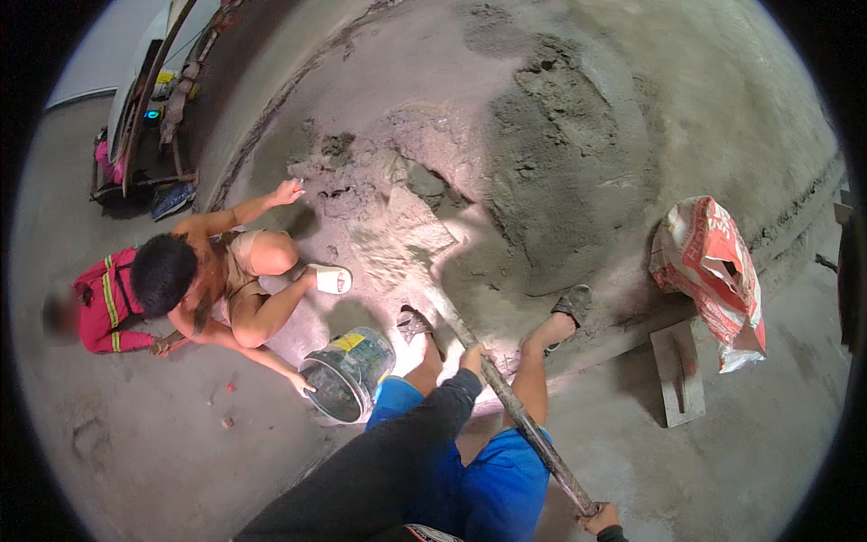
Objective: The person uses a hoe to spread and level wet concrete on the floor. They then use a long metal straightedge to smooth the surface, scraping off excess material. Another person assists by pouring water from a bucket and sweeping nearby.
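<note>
Grey concrete flooring (199,452) surrounds a broad, rough-textured heap of wet grey mortar (573,163) at 1 o'clock, with paler, pinkish-lit mix spread toward 11. A long-handled shovel with a worn, round shaft and a mortar-coated blade (515,402) runs across the middle, its blade just off centre toward 10 o'clock and its shaft end at 5. It probably handles as a stiff, blade-heavy lever, weightier still with clinging mix; whether the blade carries a full load or only a thick smear, I cannot tell. The mortar itself looks soft, dense and sticky. Damp grit could make the shaft slick, so a firm hold suits it best: one hand midway down, near the balance, the other at the far end.

Such is the grip now. The left hand (470,359), in a dark sleeve, closes around the mid-shaft; the right hand (600,518) wraps the end at 5 o'clock. Neither is spread.

At 9 o'clock a crouching co-worker (244,280) has one hand on the rim of a tilted, dark, yellow-labelled bucket (377,357) at 7. A crumpled red-and-white sack (686,248) sits at 3, a flat, pale rectangular board (673,384) at 4.
</note>
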The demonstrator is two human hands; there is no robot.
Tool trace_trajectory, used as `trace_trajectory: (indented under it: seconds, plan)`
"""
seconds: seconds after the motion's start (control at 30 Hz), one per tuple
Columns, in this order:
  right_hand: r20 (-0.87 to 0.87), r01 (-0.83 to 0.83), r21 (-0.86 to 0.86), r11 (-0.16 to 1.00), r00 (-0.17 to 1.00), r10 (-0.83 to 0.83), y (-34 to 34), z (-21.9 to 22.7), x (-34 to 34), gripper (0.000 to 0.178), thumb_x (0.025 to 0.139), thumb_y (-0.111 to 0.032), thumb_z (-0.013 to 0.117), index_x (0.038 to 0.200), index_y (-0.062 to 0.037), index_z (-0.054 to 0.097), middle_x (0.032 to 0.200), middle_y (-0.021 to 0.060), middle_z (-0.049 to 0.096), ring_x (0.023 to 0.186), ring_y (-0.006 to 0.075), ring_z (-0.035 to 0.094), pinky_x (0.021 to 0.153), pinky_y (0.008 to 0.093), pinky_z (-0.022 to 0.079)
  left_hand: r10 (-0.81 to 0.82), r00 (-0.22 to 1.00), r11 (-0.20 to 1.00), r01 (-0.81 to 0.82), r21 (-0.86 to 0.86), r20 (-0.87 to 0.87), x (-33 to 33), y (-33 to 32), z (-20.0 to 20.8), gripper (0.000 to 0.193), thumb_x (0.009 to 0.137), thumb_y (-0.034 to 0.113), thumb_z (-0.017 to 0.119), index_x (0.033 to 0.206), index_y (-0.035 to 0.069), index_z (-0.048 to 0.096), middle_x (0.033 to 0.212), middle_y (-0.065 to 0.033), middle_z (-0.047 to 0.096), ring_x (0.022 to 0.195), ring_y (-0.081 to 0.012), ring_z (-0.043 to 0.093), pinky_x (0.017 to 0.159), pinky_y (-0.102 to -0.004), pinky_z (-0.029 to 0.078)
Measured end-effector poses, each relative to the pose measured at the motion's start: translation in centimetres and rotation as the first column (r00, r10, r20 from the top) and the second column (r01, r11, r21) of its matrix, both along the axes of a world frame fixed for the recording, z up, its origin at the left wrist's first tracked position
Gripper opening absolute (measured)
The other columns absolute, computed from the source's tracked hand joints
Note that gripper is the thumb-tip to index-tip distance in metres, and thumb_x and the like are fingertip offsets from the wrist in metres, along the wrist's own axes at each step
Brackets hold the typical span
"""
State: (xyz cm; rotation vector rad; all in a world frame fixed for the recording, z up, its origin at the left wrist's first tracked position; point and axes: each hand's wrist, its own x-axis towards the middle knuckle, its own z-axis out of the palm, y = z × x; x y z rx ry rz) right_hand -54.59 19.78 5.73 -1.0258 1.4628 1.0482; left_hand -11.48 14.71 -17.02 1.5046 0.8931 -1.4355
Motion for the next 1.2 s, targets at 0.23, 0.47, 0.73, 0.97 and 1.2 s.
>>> trace_trajectory:
  seconds: [0.23, 0.47, 0.73, 0.97, 1.2]
  plan:
    - [-0.37, -0.299, -0.082, 0.951, 0.895, 0.25, -2.1, 8.4, -1.9, 0.043, 0.066, -0.039, 0.065, 0.096, -0.0091, 0.061, 0.085, 0.0199, 0.062, 0.081, 0.0358, 0.06, 0.068, 0.0452, 0.049, -0.038, 0.947, 0.998, 0.054, 0.04, -0.32, -14.4, 0.0, -5.5, 0.016, 0.074, 0.019, 0.056, 0.065, 0.008, 0.049, 0.057, -0.0059, 0.047, 0.053, -0.0203, 0.05, 0.051, -0.0322, 0.044]
    - [-0.5, -0.318, 0.068, 0.946, 0.809, 0.308, -2.9, 9.6, 5.5, 0.047, 0.066, -0.043, 0.066, 0.098, -0.0101, 0.062, 0.084, 0.0184, 0.063, 0.079, 0.0362, 0.061, 0.069, 0.0448, 0.049, -0.038, 0.926, 0.999, 0.049, 0.02, -0.377, -12.3, -1.4, -5.8, 0.018, 0.073, 0.021, 0.055, 0.062, 0.008, 0.05, 0.053, -0.0076, 0.049, 0.046, -0.0198, 0.048, 0.046, -0.0323, 0.043]
    - [-0.226, -0.312, -0.349, 0.884, 0.943, 0.243, -4.9, -12.0, 25.7, 0.027, 0.054, -0.023, 0.069, 0.074, -0.0041, 0.064, 0.07, 0.0181, 0.062, 0.066, 0.0347, 0.061, 0.062, 0.0403, 0.05, -0.06, 0.997, 0.994, 0.064, -0.091, 0.041, 18.9, -8.3, -19.9, 0.01, 0.066, 0.011, 0.057, 0.062, 0.003, 0.052, 0.058, -0.0084, 0.05, 0.047, -0.0225, 0.05, 0.043, -0.0348, 0.044]
    - [-0.124, -0.271, -0.398, 0.877, 0.963, 0.241, -4.2, -16.6, 28.5, 0.025, 0.057, -0.024, 0.069, 0.075, -0.0064, 0.063, 0.066, 0.0162, 0.062, 0.065, 0.0341, 0.061, 0.062, 0.0409, 0.05, -0.177, 0.955, 0.973, 0.207, -0.104, 0.238, 23.1, -7.8, -20.0, 0.012, 0.075, 0.011, 0.056, 0.07, 0.001, 0.053, 0.058, -0.0098, 0.051, 0.053, -0.0222, 0.051, 0.048, -0.0334, 0.045]
    - [-0.1, -0.292, -0.415, 0.862, 0.956, 0.276, -0.7, -16.3, 22.8, 0.025, 0.057, -0.027, 0.068, 0.07, -0.0069, 0.063, 0.065, 0.0158, 0.062, 0.063, 0.0333, 0.062, 0.062, 0.0408, 0.05, -0.113, 0.952, 0.989, 0.135, -0.06, 0.285, 19.1, -5.6, -14.9, 0.009, 0.074, 0.006, 0.057, 0.071, -0.001, 0.052, 0.058, -0.0095, 0.051, 0.052, -0.0209, 0.051, 0.048, -0.0331, 0.044]
